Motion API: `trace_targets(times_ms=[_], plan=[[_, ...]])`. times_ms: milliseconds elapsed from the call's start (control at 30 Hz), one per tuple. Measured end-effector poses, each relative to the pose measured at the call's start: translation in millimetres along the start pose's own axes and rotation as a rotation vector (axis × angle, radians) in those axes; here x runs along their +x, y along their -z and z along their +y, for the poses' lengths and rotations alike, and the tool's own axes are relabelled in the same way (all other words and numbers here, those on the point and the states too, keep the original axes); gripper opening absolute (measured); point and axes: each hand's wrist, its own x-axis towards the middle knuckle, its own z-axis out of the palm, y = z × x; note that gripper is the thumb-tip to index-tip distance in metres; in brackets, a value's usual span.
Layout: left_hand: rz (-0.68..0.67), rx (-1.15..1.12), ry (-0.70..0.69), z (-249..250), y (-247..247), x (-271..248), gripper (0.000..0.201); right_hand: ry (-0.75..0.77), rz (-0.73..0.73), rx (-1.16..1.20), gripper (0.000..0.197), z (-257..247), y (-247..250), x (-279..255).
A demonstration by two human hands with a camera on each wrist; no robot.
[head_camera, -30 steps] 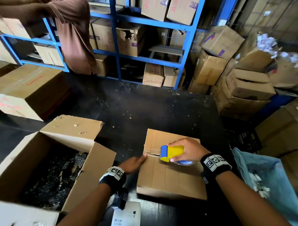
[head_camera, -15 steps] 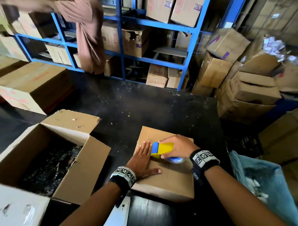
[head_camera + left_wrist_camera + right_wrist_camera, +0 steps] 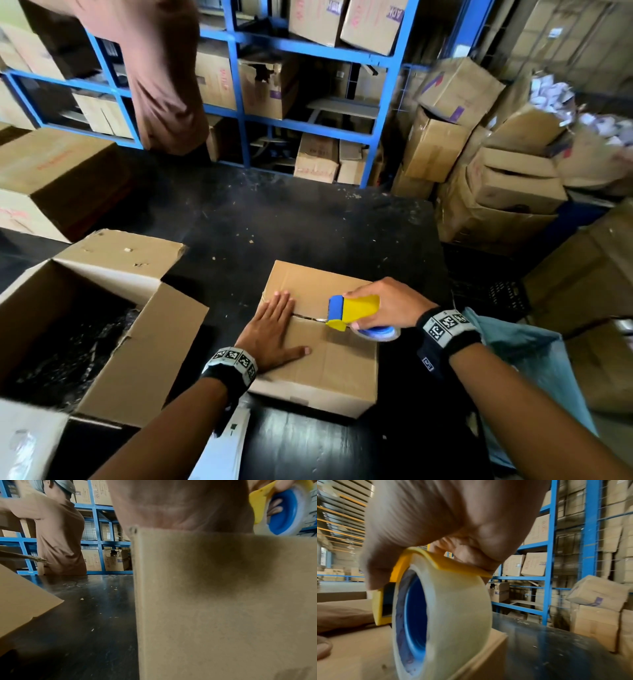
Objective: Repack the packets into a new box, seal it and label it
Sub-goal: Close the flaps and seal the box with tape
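Observation:
A small closed cardboard box point(image 3: 329, 363) sits on the black table point(image 3: 274, 233) in front of me. My left hand point(image 3: 274, 329) lies flat on its top at the left end of the flap seam, fingers straight; the left wrist view shows the box side point(image 3: 223, 608) under the palm. My right hand point(image 3: 387, 303) grips a yellow and blue tape dispenser point(image 3: 352, 308) with a clear tape roll point(image 3: 440, 622), resting on the seam toward the right. A larger open box point(image 3: 102, 329) holding dark packets point(image 3: 68, 346) stands at the left.
A person in a brown shirt point(image 3: 161, 68) stands across the table by blue shelving point(image 3: 308, 44) full of cartons. A closed carton point(image 3: 51, 178) lies far left. Stacked boxes point(image 3: 496, 171) crowd the right. A blue bag point(image 3: 534, 359) hangs beside my right arm. White label sheets point(image 3: 226, 442) lie at the near edge.
My left hand moved from the box's left side onto its top and pressed flat. The dispenser has travelled right along the seam. My head moved closer.

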Motion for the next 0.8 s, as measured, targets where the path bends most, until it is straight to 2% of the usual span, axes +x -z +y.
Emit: trace_targets(times_ms=[167,567,700,800], plan=[[0.005,0.002,0.003,-0.1,-2.4,0.6,0.121,0.000,-0.017,0.025,0.077,15.2,4.0,-18.3],[-0.061,0.012,0.018,3.1,4.8,-1.8,0.116,0.001,-0.039,-0.012,0.079,21.6,-9.5,-9.0],[-0.105,-0.055,0.039,26.3,11.1,0.7,0.117,0.002,-0.019,0.016,0.077,23.8,-12.6,-9.6],[-0.124,-0.061,-0.023,58.8,10.1,9.9,0.124,-0.003,-0.003,0.032,0.075,22.8,-13.1,-8.7]])
